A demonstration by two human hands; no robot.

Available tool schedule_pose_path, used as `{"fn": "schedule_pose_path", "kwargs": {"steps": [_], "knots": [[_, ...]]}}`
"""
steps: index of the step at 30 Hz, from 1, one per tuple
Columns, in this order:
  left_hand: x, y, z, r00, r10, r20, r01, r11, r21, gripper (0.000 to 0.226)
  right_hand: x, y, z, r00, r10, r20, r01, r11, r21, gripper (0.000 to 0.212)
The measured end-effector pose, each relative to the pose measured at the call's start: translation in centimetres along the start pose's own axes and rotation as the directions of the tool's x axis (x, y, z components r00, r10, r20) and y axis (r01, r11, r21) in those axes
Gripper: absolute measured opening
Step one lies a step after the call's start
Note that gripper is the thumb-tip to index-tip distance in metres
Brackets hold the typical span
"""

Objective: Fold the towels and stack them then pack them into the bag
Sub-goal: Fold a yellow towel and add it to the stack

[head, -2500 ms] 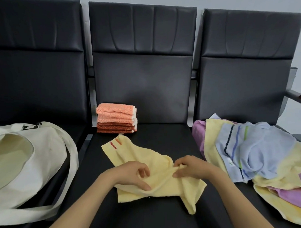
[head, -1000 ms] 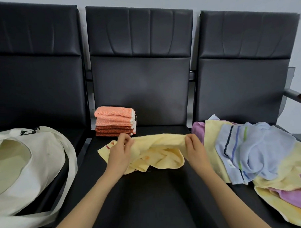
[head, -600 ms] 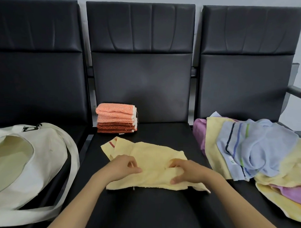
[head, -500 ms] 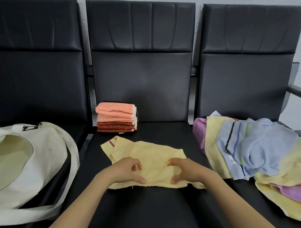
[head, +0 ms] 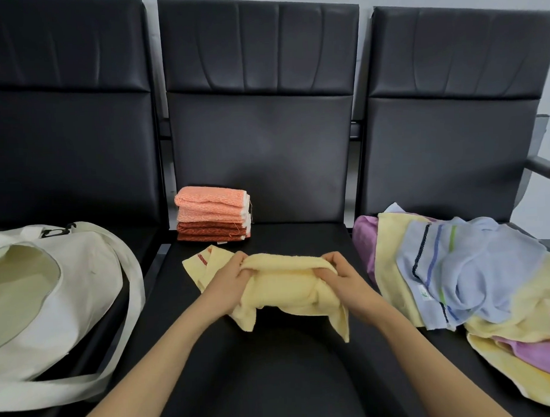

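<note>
Yellow towel [head: 282, 289] lifted over middle seat [head: 273, 364], left hand [head: 229, 280] pinching its left fold edge, right hand [head: 344, 276] gripping right edge, both fingers curled into cloth, corners hanging below, one end on seat

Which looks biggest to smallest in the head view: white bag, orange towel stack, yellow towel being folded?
1. white bag, even cut off at the frame's left edge.
2. yellow towel, bunched mid-fold.
3. orange towel stack.
The stack sits farther from the camera, so 2 over 3 holds only as seen.
</note>
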State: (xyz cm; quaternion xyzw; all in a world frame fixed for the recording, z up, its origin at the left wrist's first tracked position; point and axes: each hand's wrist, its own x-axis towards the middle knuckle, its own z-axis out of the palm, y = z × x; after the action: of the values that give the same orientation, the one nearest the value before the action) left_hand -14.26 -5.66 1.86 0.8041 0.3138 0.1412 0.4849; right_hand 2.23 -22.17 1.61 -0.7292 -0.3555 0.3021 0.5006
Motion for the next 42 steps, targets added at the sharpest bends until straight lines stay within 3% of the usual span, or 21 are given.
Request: {"fn": "schedule_pose_path", "kwargs": {"steps": [3, 6, 8, 10, 12, 14, 17, 19, 22, 24, 27, 29, 32, 35, 37, 39, 41, 42], "knots": [[-0.4, 0.8, -0.5, 1.000, 0.002, 0.011, 0.000, 0.984, -0.176, 0.015, -0.2, -0.4, -0.9, 0.989, -0.111, 0.094, 0.119, 0.990, -0.077, 0.035], [-1.0, 1.3, -1.4, 0.983, 0.027, 0.181, 0.004, 0.985, -0.170, 0.035, -0.6, -0.9, -1.9, 0.967, -0.056, 0.247, 0.129, 0.947, -0.293, 0.046], [-1.1, 1.2, -1.8, 0.944, -0.008, 0.331, 0.003, 1.000, 0.015, 0.048, -0.7, -0.8, -2.0, 0.963, 0.022, 0.269, 0.137, 0.818, -0.558, 0.049], [-1.3, 0.5, -1.4, 0.908, -0.097, 0.407, -0.055, 0.937, 0.346, 0.055, -0.6, -0.2, -1.4, 0.950, 0.100, 0.297, 0.142, 0.707, -0.693, 0.040], [-1.2, -0.6, -0.6, 0.896, -0.196, 0.399, -0.089, 0.800, 0.593, 0.058, -0.5, 0.4, -0.3, 0.936, 0.155, 0.316, 0.151, 0.636, -0.757, 0.032], [-0.8, -1.7, 0.1, 0.900, -0.237, 0.365, -0.088, 0.722, 0.686, 0.048, -0.3, 1.1, 0.7, 0.928, 0.192, 0.318, 0.158, 0.571, -0.806, 0.030], [-0.2, -2.6, 0.4, 0.946, -0.181, 0.269, -0.069, 0.697, 0.713, 0.005, -0.1, 1.2, 2.2, 0.943, 0.158, 0.294, 0.185, 0.487, -0.853, 0.016], [0.3, -3.2, 0.3, 0.954, -0.166, 0.249, -0.064, 0.698, 0.713, 0.020, 0.1, 1.2, 2.7, 0.964, 0.079, 0.254, 0.197, 0.433, -0.880, 0.020], [0.7, -3.4, -0.1, 0.967, -0.137, 0.214, -0.042, 0.744, 0.667, 0.011, 0.7, 1.3, 2.8, 0.971, -0.119, 0.208, 0.238, 0.374, -0.897, 0.039], [0.8, -3.2, -0.6, 0.979, -0.118, 0.166, 0.011, 0.845, 0.535, 0.010, 0.8, 1.0, 2.5, 0.970, -0.150, 0.192, 0.240, 0.459, -0.855, 0.035], [0.5, -2.3, -1.4, 0.979, -0.098, 0.178, 0.033, 0.941, 0.336, 0.011, 0.5, 0.3, 2.0, 0.984, -0.044, 0.171, 0.147, 0.743, -0.653, 0.017], [0.0, -1.5, -1.8, 0.973, -0.098, 0.209, 0.065, 0.985, 0.161, 0.010, 0.2, -0.3, 1.7, 0.986, -0.054, 0.160, 0.127, 0.860, -0.495, 0.014], [-0.5, -0.3, -2.7, 0.958, -0.085, 0.273, 0.120, 0.986, -0.113, 0.034, 0.0, -1.2, 0.8, 0.987, -0.098, 0.124, 0.136, 0.927, -0.349, 0.021], [-0.8, 0.3, -3.7, 0.937, -0.037, 0.347, 0.079, 0.991, -0.109, 0.049, -0.1, -1.6, -0.4, 0.982, -0.012, 0.190, 0.086, 0.919, -0.385, 0.044], [-1.1, 0.3, -3.6, 0.919, -0.069, 0.389, 0.026, 0.993, 0.116, 0.048, -0.1, -1.3, -0.4, 0.968, 0.066, 0.242, 0.084, 0.822, -0.564, 0.053], [-1.0, 0.0, -2.7, 0.907, -0.146, 0.394, -0.037, 0.907, 0.420, 0.033, -0.1, -1.1, 0.4, 0.972, 0.087, 0.216, 0.112, 0.638, -0.761, 0.039], [-1.0, 0.0, -1.7, 0.921, -0.169, 0.350, -0.062, 0.825, 0.561, 0.009, -0.1, -1.3, 1.3, 0.988, -0.006, 0.153, 0.140, 0.438, -0.888, 0.022], [-1.1, 0.0, -1.4, 0.934, -0.149, 0.326, -0.065, 0.824, 0.562, 0.012, -0.1, -1.1, 1.5, 0.988, -0.065, 0.138, 0.152, 0.336, -0.930, 0.024]]}}
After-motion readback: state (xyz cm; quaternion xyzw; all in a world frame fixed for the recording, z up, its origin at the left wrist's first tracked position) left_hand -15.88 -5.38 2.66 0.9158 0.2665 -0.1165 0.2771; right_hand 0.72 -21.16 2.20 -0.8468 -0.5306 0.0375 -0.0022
